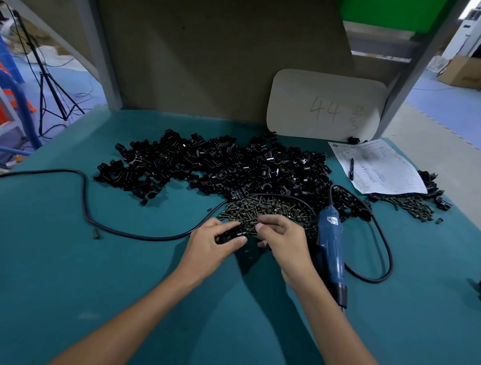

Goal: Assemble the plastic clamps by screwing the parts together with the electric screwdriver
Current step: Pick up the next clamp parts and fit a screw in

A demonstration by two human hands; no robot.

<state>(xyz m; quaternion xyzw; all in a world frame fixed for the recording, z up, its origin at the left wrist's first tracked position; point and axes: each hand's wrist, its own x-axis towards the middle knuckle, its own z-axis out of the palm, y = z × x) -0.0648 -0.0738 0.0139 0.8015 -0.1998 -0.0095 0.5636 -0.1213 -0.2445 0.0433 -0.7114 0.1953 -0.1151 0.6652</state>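
Observation:
My left hand (pixel 213 243) grips a black plastic clamp (pixel 231 235) just above the green table, at the near edge of a heap of brass-coloured screws (pixel 271 210). My right hand (pixel 282 238) is right beside it, fingers curled at the screw heap; whether it pinches a screw is hidden. A blue electric screwdriver (pixel 331 247) lies on the table to the right of my right hand, tip towards me. A large heap of black clamp parts (pixel 212 164) spreads behind the screws.
A black power cord (pixel 87 203) loops across the table's left, another loop (pixel 382 257) at the right. A paper form with a pen (pixel 351 168) lies at the back right, by a second screw pile (pixel 409 206). A card marked 44 (pixel 325 106) leans on the back panel.

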